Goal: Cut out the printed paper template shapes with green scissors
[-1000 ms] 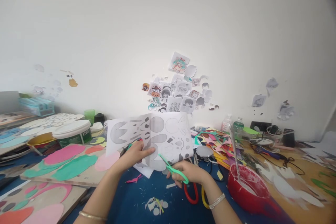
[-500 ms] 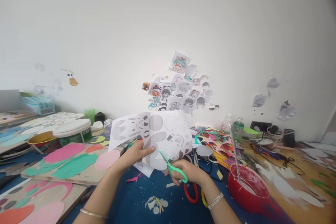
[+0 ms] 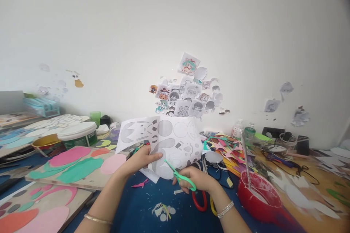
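Observation:
My left hand (image 3: 144,161) pinches a large white paper sheet (image 3: 188,131) printed with grey ovals and other shapes, thumb on the near face. The sheet is held up off the table, folded or creased near its left third. My right hand (image 3: 190,180) grips green-handled scissors (image 3: 180,177), fingers through the loops. Their tips point up and left, at the lower part of the sheet beside my left thumb. Below lie paper scraps (image 3: 163,212) and a magenta scrap (image 3: 141,184) on the blue table surface (image 3: 136,207).
To the right stand a red pot (image 3: 259,200) with a utensil in it and a heap of coloured paper (image 3: 229,153). Red scissor handles (image 3: 200,204) lie near my right wrist. Boards with paper cutouts (image 3: 79,169) and a white-lidded tub (image 3: 78,134) are at left.
The scissors' tips have shifted slightly left on the sheet, and their blades look closer together. My left hand keeps its hold. The whole view has shifted a little.

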`<move>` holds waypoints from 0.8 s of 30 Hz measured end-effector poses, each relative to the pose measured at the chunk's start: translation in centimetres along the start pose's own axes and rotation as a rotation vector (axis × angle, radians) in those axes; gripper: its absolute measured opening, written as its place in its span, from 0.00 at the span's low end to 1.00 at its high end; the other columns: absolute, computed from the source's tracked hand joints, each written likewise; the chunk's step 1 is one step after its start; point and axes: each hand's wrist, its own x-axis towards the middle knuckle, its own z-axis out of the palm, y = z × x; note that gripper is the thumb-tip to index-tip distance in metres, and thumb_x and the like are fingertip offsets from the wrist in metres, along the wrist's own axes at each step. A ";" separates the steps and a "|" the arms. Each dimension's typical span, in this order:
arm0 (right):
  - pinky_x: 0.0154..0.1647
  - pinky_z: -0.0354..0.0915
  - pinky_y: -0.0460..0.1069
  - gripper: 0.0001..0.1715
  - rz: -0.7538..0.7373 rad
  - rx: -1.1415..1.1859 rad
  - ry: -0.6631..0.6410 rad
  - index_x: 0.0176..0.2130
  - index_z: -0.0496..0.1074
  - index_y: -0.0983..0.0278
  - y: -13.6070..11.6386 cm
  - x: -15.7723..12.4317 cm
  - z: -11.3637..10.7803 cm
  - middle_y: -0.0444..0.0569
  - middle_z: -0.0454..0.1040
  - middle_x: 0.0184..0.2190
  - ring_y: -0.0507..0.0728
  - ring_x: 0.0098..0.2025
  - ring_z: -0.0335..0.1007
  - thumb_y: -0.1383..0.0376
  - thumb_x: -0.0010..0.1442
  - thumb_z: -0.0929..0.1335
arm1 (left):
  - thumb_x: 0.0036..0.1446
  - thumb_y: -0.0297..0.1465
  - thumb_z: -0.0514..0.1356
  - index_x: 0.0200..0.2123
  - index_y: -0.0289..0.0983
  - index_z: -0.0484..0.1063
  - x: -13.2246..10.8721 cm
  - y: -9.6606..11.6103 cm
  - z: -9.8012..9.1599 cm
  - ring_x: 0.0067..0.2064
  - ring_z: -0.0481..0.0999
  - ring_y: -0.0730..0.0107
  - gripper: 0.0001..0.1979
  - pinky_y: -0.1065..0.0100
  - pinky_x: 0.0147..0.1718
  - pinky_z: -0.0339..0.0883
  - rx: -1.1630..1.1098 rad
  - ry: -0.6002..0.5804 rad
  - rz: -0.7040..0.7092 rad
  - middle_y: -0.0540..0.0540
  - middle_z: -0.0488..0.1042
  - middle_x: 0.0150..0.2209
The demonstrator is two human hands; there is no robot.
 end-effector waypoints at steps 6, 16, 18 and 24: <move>0.23 0.57 0.44 0.20 0.028 0.012 -0.031 0.36 0.71 0.69 0.1 0.0 0.0 0.41 0.62 0.17 0.48 0.20 0.57 0.55 0.52 0.67 | 0.40 0.50 0.56 0.20 0.37 0.57 0.0 -0.2 -0.4 0.20 0.51 0.78 0.21 0.74 0.17 0.45 0.058 -0.060 -0.016 0.57 0.50 0.18; 0.20 0.54 0.43 0.19 0.063 0.011 -0.063 0.34 0.71 0.70 0.1 0.0 -0.1 0.40 0.62 0.16 0.47 0.19 0.57 0.56 0.50 0.68 | 0.41 0.48 0.57 0.21 0.37 0.57 0.0 -0.3 -0.4 0.20 0.48 0.80 0.19 0.74 0.16 0.44 0.063 -0.104 -0.030 0.57 0.48 0.20; 0.20 0.54 0.43 0.18 0.071 0.007 -0.062 0.34 0.71 0.70 0.1 0.0 -0.1 0.40 0.62 0.16 0.47 0.19 0.57 0.57 0.50 0.68 | 0.41 0.48 0.57 0.21 0.38 0.55 0.1 -0.4 -0.4 0.20 0.48 0.80 0.20 0.74 0.16 0.46 0.067 -0.103 -0.035 0.57 0.47 0.20; 0.21 0.55 0.43 0.15 0.069 -0.003 -0.072 0.34 0.71 0.70 -0.1 -0.1 0.0 0.40 0.62 0.16 0.47 0.19 0.57 0.59 0.51 0.68 | 0.41 0.48 0.56 0.22 0.38 0.55 0.3 -1.0 -0.4 0.21 0.49 0.79 0.20 0.75 0.16 0.46 0.066 -0.122 -0.029 0.57 0.47 0.21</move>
